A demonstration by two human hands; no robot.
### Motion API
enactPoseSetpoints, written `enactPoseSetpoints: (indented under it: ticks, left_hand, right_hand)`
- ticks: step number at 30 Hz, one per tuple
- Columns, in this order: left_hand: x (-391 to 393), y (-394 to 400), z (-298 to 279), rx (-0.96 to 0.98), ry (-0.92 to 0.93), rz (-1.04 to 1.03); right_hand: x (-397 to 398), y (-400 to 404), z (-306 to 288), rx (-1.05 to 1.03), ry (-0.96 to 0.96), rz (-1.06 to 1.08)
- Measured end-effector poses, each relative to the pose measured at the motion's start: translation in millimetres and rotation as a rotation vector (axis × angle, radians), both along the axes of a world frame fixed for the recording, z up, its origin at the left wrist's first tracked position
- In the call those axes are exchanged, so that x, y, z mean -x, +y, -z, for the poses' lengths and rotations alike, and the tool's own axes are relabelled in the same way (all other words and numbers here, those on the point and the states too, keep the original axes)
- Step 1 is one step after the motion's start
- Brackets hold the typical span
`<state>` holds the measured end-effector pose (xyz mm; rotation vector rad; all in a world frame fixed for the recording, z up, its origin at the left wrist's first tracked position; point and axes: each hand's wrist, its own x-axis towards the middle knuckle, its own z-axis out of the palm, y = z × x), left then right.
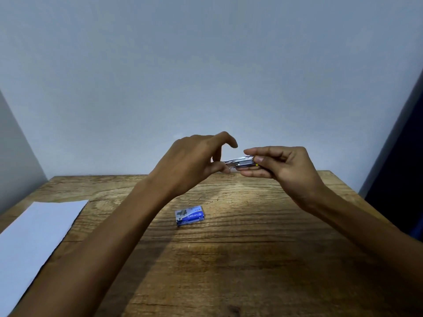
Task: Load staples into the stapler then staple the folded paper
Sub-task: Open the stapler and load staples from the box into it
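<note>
A small silver stapler (240, 163) is held in the air above the far part of the wooden table (251, 248). My right hand (283, 165) grips its rear end between thumb and fingers. My left hand (196, 161) pinches the stapler's front end with thumb and middle finger, index finger raised. A blue staple box (189, 217) lies shut on the table below my left wrist. The folded white paper (34, 239) lies at the table's left edge. Any staples between my fingers are too small to make out.
A pale wall stands right behind the table's far edge. A dark blue panel (402, 179) rises at the right side.
</note>
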<state>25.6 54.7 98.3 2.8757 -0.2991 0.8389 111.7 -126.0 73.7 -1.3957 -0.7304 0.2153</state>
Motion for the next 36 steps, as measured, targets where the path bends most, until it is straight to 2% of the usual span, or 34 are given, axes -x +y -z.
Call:
enactPoseSetpoints:
  ticks: [5,10,16,20,23,29,31,32,34,36]
  left_hand:
    - [-4.8,1.4,1.8,0.231,0.135,-0.084]
    - [-1.1,13.6,-2.9,0.227,0.175,-0.26]
    - [-1.1,2.7,-13.0,0.56,0.216,-0.089]
    - [0.2,-16.3,-15.0,0.506,0.284,-0.025]
    - [-1.7,-22.1,-8.9,0.397,0.287,-0.006]
    - [-7.5,-24.3,11.4,0.085,0.002,-0.116]
    - [-8.6,-22.5,9.1,-0.013,-0.018,-0.069]
    - [-8.4,-21.1,6.7,-0.006,0.02,-0.017]
    - [-5.1,-20.5,0.1,0.129,0.154,0.09]
    - [-3.8,-20.6,-5.0,0.213,0.212,0.125]
  right_hand:
    - [-2.1,-0.3,-1.1,-0.028,0.009,0.038]
    - [-9.3,-1.6,-1.8,-0.051,0.024,0.133]
    - [-12.6,-2.2,2.8,-0.025,0.005,0.246]
    - [-11.6,-3.7,-2.5,-0.015,-0.044,0.276]
    - [-9.3,-2.7,-3.3,0.012,-0.097,0.279]
    - [-1.3,-1.3,-0.8,0.007,-0.182,0.195]
    - [1.4,-1.9,-3.6,0.011,-0.225,0.178]
    - [2.5,-2.4,-5.6,0.017,-0.256,0.174]
    - [5.8,-3.8,-10.2,0.031,-0.328,0.168]
    - [9.8,-4.9,-14.2,0.031,-0.396,0.157]
